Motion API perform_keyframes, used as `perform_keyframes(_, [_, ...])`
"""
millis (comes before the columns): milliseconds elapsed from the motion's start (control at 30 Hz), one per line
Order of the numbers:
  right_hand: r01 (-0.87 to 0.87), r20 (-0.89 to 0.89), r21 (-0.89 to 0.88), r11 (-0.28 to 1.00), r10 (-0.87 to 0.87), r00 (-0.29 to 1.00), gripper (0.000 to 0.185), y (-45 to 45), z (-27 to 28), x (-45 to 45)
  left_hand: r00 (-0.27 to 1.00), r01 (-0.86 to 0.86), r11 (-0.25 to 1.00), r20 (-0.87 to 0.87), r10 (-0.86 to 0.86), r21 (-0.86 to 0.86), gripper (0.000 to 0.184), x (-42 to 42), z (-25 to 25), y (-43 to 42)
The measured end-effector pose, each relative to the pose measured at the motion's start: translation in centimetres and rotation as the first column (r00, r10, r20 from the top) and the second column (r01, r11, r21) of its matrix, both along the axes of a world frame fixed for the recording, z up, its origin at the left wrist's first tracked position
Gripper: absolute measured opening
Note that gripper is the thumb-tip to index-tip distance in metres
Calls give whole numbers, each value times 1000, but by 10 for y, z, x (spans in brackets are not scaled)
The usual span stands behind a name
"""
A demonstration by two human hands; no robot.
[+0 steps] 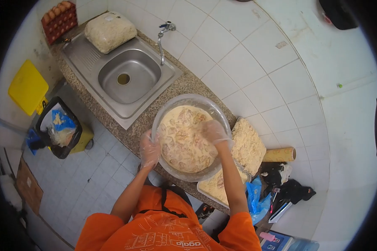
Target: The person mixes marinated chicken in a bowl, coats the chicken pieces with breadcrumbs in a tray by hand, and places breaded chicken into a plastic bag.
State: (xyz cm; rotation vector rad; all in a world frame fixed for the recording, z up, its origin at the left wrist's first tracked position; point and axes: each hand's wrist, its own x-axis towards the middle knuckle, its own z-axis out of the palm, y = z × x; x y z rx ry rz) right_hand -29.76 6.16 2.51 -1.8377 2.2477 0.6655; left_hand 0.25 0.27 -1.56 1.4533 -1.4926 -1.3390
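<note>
A large clear plastic bowl (pixel 156 125) stands on the counter, filled with creamy pale batter holding lumpy pieces of raw meat (pixel 180 144). My left hand (pixel 150 149), in a thin clear plastic glove, grips the bowl's left rim. Over the right side of the bowl, my gloved right hand (pixel 215 132) reaches into the batter. Its fingertips are sunk among the meat pieces, so I cannot see how they are held. Right of the bowl lies a bag of pale crumbly coating (pixel 248 142). A tray of similar crumbs (pixel 213 188) sits below it, partly behind my right forearm.
A steel sink (pixel 130 79) with a tap (pixel 161 42) is at upper left, a full bag (pixel 111 31) on its drainboard. Eggs (pixel 58 12) stand in the corner. A yellow bin (pixel 81 140) is on the floor. Blue bags (pixel 257 201) and a rolled tube (pixel 279 154) lie at right.
</note>
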Motion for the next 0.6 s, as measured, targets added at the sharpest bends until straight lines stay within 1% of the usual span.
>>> perform_keyframes(33, [8, 53, -169, 986, 1, 999, 21, 3, 19, 1, 1000, -8, 1000, -12, 8, 3, 30, -1, -4, -1])
perform_keyframes(67, [28, 107, -333, 943, 8, 994, 21, 9, 36, 3, 1000, -13, 1000, -26, 13, 6, 30, -1, -7, 1])
perform_keyframes(100, [60, 160, -488, 871, 21, 987, 21, 13, 46, 5, 1000, -20, 1000, -16, 20, 2, 31, -2, -10, 2])
perform_keyframes(200, [-10, 28, -613, 790, 34, 999, 23, 17, 47, 21, 999, -35, 999, 4, 35, -4, 31, -3, -12, 2])
perform_keyframes(233, [19, 58, -577, 817, 17, 998, 24, 18, 25, 24, 999, -40, 999, 5, 40, 6, 31, -3, -11, 2])
perform_keyframes(300, [78, 116, -501, 862, -22, 993, 25, 19, -48, 23, 999, -38, 999, 18, 37, 8, 34, -4, -14, 4])
perform_keyframes(367, [36, 126, -486, 873, 29, 992, 24, 32, -95, 39, 999, -21, 1000, 46, 21, -16, 40, -4, -25, 4])
perform_keyframes(400, [17, 134, -483, 876, 54, 990, 23, 35, -107, 45, 997, -5, 1000, 81, 6, -15, 41, -3, -19, 2])
perform_keyframes(433, [82, 158, -455, 887, -10, 987, 22, 34, -93, 51, 993, 8, 1000, 115, -6, -11, 41, -1, -8, 1])
perform_keyframes(467, [141, 179, -420, 897, -71, 981, 22, 35, -59, 64, 989, 15, 1000, 148, -15, 1, 42, -2, -3, 4])
perform_keyframes(500, [203, 196, -376, 904, -136, 971, 22, 40, -35, 69, 990, -22, 1000, 136, 25, -18, 41, -3, -4, 7])
perform_keyframes(567, [274, 225, -424, 863, -192, 955, 23, 55, -24, 51, 990, -79, 996, 110, 84, -50, 40, -7, -11, 10])
perform_keyframes(600, [311, 238, -451, 836, -223, 945, 26, 64, -15, 39, 990, -79, 996, 111, 82, -31, 41, -9, -17, 10])
